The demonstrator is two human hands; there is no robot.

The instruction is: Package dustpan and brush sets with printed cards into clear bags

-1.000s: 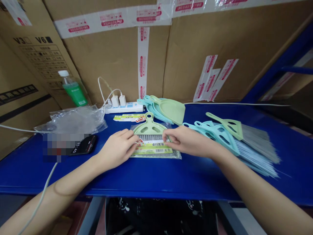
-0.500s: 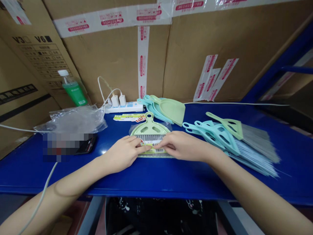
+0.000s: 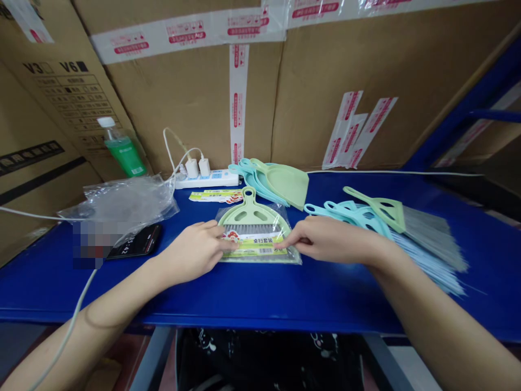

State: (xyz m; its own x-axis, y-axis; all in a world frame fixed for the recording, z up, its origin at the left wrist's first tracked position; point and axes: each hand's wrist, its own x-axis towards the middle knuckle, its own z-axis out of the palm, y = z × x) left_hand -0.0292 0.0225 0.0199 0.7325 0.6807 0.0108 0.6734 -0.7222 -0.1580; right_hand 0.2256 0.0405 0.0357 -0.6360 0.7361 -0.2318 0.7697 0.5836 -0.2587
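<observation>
A green mini brush and dustpan set in a clear bag point(image 3: 254, 225) lies flat on the blue table point(image 3: 260, 296), with a yellow-green paper label point(image 3: 254, 246) across its lower part. My left hand point(image 3: 195, 252) rests at the bag's left edge, fingertips pressing on the label's left end. My right hand point(image 3: 325, 239) lies at the bag's right edge, index finger stretched out onto the label's right end. Both hands press down flat rather than grip.
Stacked teal and green dustpans point(image 3: 277, 182) lie behind the bag, a pile of small brushes point(image 3: 391, 231) to the right. Spare labels point(image 3: 214, 196), a power strip point(image 3: 205, 178), a heap of clear bags point(image 3: 122, 201), a phone point(image 3: 138, 241) and a green bottle point(image 3: 122, 149) sit left. Cardboard boxes point(image 3: 325, 81) stand behind.
Half a second ago both hands met over the middle of the label. They have slid apart to its two ends, uncovering the label.
</observation>
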